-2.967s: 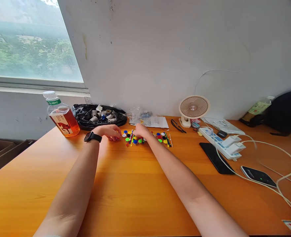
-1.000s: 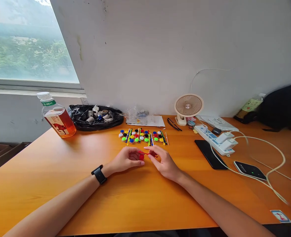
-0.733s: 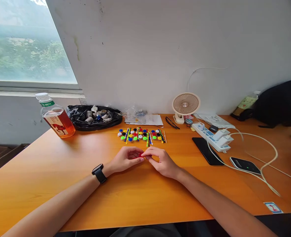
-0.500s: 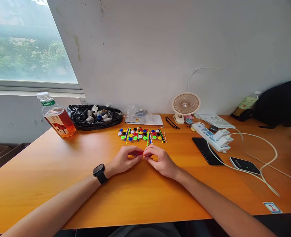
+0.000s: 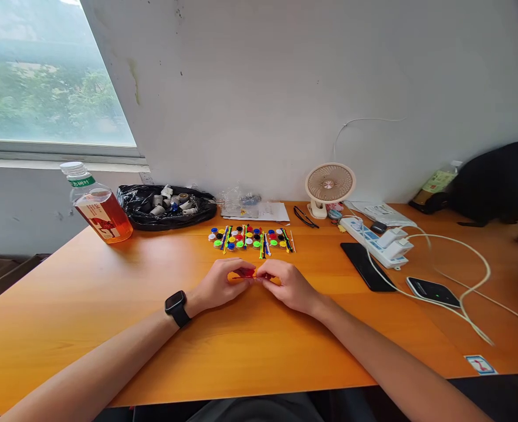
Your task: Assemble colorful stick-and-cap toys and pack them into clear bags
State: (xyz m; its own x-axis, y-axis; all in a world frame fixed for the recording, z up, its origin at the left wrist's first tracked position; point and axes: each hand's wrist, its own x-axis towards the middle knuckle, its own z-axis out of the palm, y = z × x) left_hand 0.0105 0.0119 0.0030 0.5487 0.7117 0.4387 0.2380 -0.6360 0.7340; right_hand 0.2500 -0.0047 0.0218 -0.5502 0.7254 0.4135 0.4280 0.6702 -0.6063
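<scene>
My left hand (image 5: 220, 283) and my right hand (image 5: 286, 283) meet at the middle of the orange table (image 5: 109, 328). Between their pinched fingertips sits a small red piece (image 5: 249, 273) with a thin red stick. Both hands are closed on it. I wear a black watch (image 5: 176, 307) on the left wrist. Behind the hands lies a row of several small coloured caps and thin sticks (image 5: 250, 239).
A bottle of amber drink (image 5: 95, 205) and a black bag of small parts (image 5: 166, 205) stand at the back left. A small fan (image 5: 329, 186), glasses, a power strip (image 5: 377, 239), two phones (image 5: 432, 291) and white cables lie to the right. A black bag (image 5: 498, 184) is far right.
Both hands have drawn back from the row of caps to the table's middle, carrying a red piece. Their fingertips have closed together on it over the last second.
</scene>
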